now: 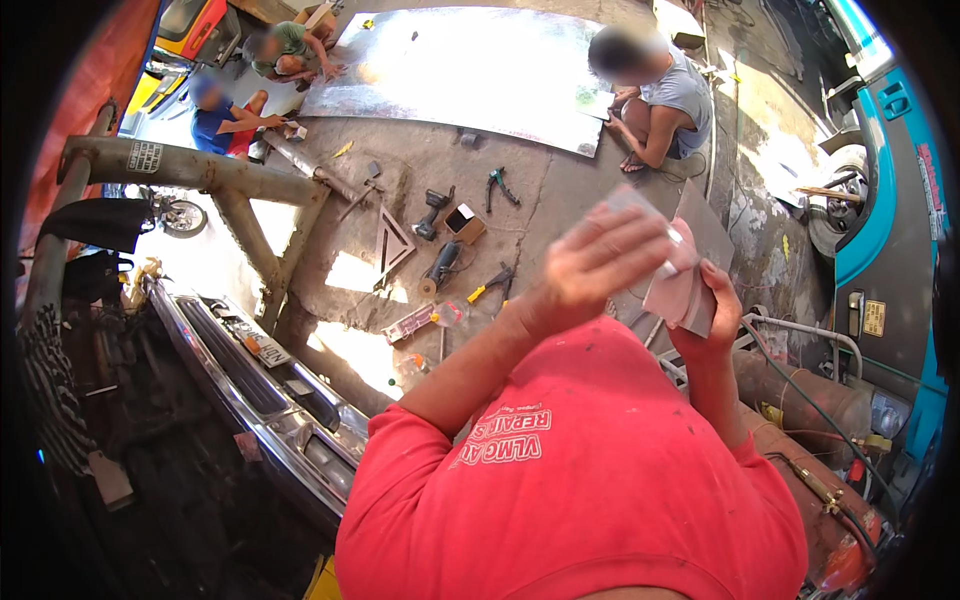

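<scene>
In front of my red shirt, at the right of the middle, my right hand (710,322) grips a flat grey plate (706,236) by its lower part, thumb along the edge. A smooth pinkish patch (683,256), perhaps paste, shows on the plate's face. My left hand (603,258) reaches across to it, fingers closed together and smeared by motion. Beyond those fingers shows a thin greyish flat piece (636,199); whether they hold it is unclear. A small whitish piece (670,267) is at the fingertips.
A large shiny metal sheet (450,60) lies ahead, with people crouching around it. On the concrete are a drill (432,213), an angle grinder (441,266), a triangle square (393,244) and pliers (490,285). A chrome bumper (262,358) lies left; gas cylinders (800,388) stand right, near a teal vehicle (905,180).
</scene>
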A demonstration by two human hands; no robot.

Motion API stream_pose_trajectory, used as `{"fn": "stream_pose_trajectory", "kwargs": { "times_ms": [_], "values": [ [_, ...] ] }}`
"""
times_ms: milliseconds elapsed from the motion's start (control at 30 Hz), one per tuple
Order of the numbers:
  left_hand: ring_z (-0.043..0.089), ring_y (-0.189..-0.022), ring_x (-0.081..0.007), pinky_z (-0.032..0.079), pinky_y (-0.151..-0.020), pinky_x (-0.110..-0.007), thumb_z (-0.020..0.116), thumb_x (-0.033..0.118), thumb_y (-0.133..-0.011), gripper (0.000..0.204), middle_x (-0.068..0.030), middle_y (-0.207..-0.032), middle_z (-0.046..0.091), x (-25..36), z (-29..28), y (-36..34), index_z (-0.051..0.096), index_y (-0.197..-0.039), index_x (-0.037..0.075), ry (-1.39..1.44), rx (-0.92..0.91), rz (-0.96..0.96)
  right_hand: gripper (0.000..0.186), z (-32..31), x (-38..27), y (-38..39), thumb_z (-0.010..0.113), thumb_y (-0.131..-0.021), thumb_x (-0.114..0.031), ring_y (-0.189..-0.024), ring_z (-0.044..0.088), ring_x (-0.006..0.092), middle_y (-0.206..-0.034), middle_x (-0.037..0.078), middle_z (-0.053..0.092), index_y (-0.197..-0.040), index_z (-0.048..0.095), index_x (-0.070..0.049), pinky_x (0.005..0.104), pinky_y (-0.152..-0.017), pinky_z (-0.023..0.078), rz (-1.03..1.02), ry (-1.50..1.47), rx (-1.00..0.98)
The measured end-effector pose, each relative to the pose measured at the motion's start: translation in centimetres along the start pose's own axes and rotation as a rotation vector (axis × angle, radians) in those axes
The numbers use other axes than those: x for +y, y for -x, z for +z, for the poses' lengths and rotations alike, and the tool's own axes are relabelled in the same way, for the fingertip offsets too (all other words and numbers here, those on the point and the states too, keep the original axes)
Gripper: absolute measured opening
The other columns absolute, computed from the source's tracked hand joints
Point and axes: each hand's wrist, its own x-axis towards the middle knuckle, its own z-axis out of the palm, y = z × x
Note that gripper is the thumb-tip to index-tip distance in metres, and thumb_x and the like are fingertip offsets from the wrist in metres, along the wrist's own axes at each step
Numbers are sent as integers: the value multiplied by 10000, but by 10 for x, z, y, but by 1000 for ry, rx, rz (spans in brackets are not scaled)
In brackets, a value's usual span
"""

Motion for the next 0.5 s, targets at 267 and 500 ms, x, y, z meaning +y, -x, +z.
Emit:
{"fn": "stream_pose_trajectory", "kwargs": {
  "times_ms": [267,500],
  "values": [
    [713,-1290,-372,624,-1043,-470,685,25,-880,397,-94,-1380,763,-29,-3,36,825,-1221,172,-25,-65,-237,429,20,-22,10,707,-1044,-171,-1163,750,286,-1291,151,737,-1407,630,43,428,-1004,620,-290,501,208],
    [748,-1264,-270,598,-1083,-494,743,10,-870,367,-27,-1233,822,-8,18,2,845,-1188,162,23,-195,-134,448,-23,8,-4,692,-1107,-215,-1163,722,271,-1291,139,743,-1450,636,69,408,-1018,569,-753,1784,299]
  ]
}}
